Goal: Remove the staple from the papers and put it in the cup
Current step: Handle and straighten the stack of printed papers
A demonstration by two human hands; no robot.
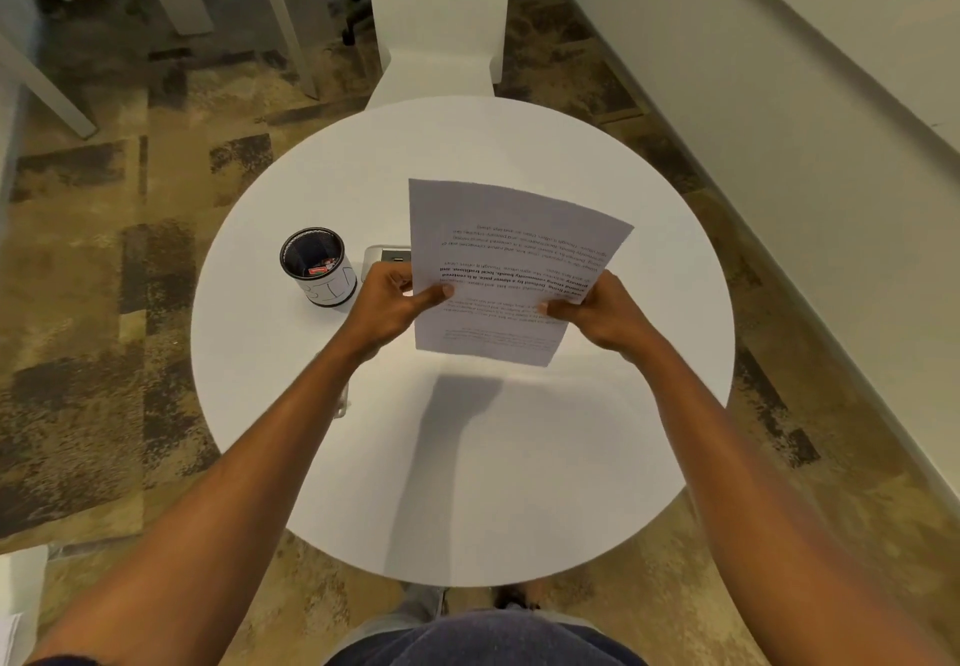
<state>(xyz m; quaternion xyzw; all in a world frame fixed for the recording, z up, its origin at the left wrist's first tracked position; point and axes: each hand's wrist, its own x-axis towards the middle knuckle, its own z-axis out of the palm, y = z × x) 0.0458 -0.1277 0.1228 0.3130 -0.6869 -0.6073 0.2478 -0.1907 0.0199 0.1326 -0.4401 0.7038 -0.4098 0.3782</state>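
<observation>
Printed white papers are held up above the round white table, text upside down to me. My left hand pinches their left edge, thumb on top. My right hand pinches the lower right edge. The staple is too small to make out. A black mesh cup with a white band stands on the table left of my left hand, with small red bits inside.
A grey metal object lies on the table between the cup and the papers, partly hidden by the sheets. A small clear item peeks out beside my left forearm. A white chair stands beyond the table; a wall runs along the right.
</observation>
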